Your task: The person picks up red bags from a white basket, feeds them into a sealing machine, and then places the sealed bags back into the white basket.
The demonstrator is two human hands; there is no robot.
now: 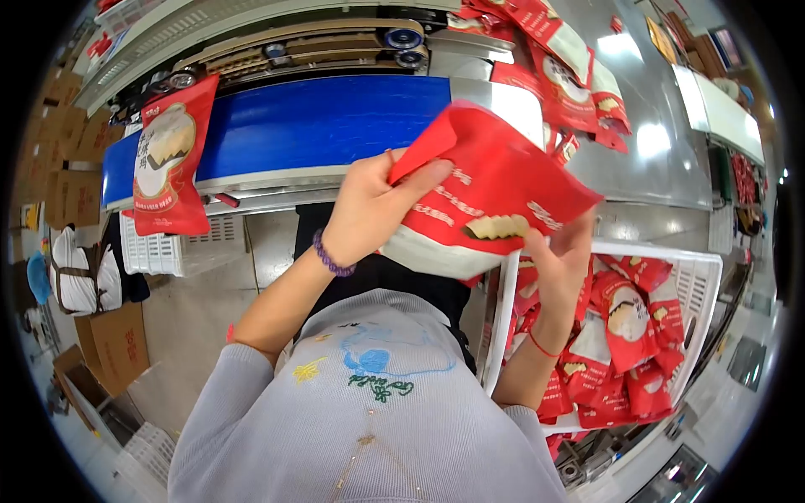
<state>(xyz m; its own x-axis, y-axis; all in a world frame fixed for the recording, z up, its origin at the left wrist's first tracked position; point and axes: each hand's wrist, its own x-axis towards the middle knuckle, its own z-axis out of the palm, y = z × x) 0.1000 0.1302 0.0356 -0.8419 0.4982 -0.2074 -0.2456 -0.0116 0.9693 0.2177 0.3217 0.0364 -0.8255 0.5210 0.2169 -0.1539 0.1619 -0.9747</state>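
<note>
A red and white food pouch point(495, 193) is held up in front of my body, above the near edge of the blue conveyor belt. My left hand point(373, 205) grips its left side, thumb over the printed front and fingers behind. At its right end, my right hand point(562, 256) is closed on the lower corner, the thumb lying on the front. The pouch tilts, and its top edge looks parted near the left. Whatever is inside it is hidden. On the left end of the blue belt point(319, 117) lies another red pouch point(172, 159), overhanging the near edge.
A white crate point(700, 327) full of red pouches stands beside my right arm. More pouches point(570, 84) are piled on the metal table point(654, 168) at the upper right. Machine rails point(310, 50) run behind the belt. A white basket point(184, 247) sits below its left end.
</note>
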